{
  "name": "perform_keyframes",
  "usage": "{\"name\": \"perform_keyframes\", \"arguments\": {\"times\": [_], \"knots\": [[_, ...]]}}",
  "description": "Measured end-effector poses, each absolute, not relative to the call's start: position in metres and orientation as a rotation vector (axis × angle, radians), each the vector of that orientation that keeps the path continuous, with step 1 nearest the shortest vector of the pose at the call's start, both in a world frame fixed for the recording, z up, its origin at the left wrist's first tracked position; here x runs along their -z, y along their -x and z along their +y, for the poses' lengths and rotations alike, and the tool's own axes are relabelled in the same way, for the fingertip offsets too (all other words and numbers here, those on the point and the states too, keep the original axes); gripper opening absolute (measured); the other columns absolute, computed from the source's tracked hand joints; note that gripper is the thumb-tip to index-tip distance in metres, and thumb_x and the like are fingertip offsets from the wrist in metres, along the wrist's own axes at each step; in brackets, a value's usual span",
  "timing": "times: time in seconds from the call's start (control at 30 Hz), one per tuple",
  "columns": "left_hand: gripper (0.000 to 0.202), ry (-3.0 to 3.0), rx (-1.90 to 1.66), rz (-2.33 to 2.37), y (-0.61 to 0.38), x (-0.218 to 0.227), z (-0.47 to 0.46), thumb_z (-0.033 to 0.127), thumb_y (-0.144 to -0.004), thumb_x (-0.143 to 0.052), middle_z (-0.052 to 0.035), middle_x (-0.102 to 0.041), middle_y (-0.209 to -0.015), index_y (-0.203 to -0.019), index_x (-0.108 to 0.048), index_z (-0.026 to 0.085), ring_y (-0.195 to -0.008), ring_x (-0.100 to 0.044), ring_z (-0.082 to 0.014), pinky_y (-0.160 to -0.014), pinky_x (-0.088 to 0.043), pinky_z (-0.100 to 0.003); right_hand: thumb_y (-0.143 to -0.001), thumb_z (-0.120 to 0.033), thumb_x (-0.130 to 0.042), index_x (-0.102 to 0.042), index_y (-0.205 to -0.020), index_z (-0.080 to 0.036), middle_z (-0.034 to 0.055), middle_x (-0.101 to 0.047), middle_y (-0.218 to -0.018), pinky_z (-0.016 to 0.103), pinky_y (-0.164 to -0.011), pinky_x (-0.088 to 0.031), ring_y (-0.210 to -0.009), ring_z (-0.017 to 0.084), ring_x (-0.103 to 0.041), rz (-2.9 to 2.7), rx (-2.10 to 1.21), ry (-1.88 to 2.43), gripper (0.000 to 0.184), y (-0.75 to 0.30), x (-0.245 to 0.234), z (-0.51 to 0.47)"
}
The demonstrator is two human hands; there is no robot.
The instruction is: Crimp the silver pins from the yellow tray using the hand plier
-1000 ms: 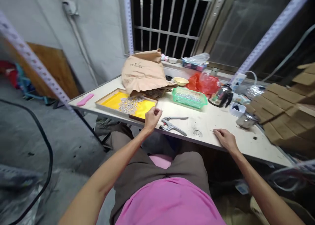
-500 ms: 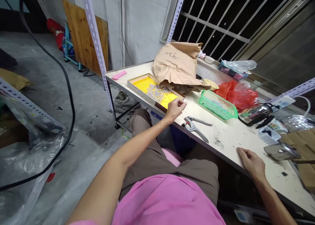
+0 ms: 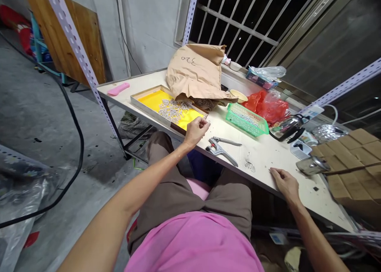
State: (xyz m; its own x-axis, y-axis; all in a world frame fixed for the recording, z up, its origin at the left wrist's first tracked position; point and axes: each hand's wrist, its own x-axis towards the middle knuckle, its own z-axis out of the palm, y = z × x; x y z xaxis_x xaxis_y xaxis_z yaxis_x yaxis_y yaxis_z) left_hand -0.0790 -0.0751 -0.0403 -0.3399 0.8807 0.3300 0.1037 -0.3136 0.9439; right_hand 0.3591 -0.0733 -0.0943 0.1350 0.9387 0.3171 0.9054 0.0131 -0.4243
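My left hand [image 3: 195, 130] hovers over the near edge of the white table [image 3: 268, 157], fingers pinched on something small that I cannot make out. It sits just right of a yellow-lined tray [image 3: 149, 100] holding a heap of small metal pieces [image 3: 173, 108]. Metal pliers [image 3: 222, 148] lie on the table just right of that hand. My right hand [image 3: 285, 182] rests on the table's near edge, fingers spread flat and empty. Small metal bits [image 3: 249, 166] lie between the pliers and this hand.
A brown paper bag [image 3: 195, 72], green basket [image 3: 245, 120], red plastic bag [image 3: 264, 103], kettle [image 3: 287, 128] and a small bowl [image 3: 238, 95] stand further back. Cardboard boxes [image 3: 351, 161] crowd the right end. A pink item [image 3: 118, 89] lies far left. Perforated shelf posts [image 3: 74, 45] frame the table.
The camera swung left and then partly back. My left hand stays pinched by the tray's corner; my right hand stays flat on the table edge.
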Motion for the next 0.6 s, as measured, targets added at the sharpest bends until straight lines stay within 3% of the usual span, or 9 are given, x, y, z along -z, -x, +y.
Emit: {"name": "perform_keyframes", "arguments": {"times": [0.2,0.43,0.6], "knots": [[0.014,-1.314,-1.701,1.376,0.0785,0.0381,-0.0733,0.030,-0.076,-0.058,0.0048,-0.055,-0.053,-0.071,-0.053,0.018,-0.041,-0.051,-0.0076,-0.042,-0.040,-0.020,-0.072,-0.057,-0.051,-0.072,-0.088,-0.018,0.0078,-0.070,-0.093,0.036,-0.077,-0.044,-0.083,0.026,-0.061,-1.722,-0.110,1.895,0.047,-0.3618,0.0965,-0.0709],[0.017,-1.298,-1.701,1.406,0.0792,0.0393,-0.0746,0.035,-0.075,-0.058,0.0046,-0.055,-0.057,-0.073,-0.054,0.019,-0.043,-0.051,-0.0069,-0.039,-0.040,-0.016,-0.073,-0.058,-0.055,-0.071,-0.092,-0.016,0.0059,-0.070,-0.072,0.033,-0.067,-0.043,-0.069,0.023,-0.061,-1.621,-0.261,1.880,0.049,-0.3625,0.0948,-0.0693],[0.015,-1.330,-1.673,1.496,0.0762,0.0378,-0.0716,0.033,-0.075,-0.058,0.0044,-0.057,-0.059,-0.073,-0.055,0.018,-0.046,-0.052,-0.0067,-0.041,-0.041,-0.016,-0.072,-0.058,-0.057,-0.071,-0.094,-0.014,0.0065,-0.069,-0.071,0.031,-0.065,-0.044,-0.069,0.022,-0.062,-1.554,-0.288,1.842,0.050,-0.3604,0.0954,-0.0719]]}}
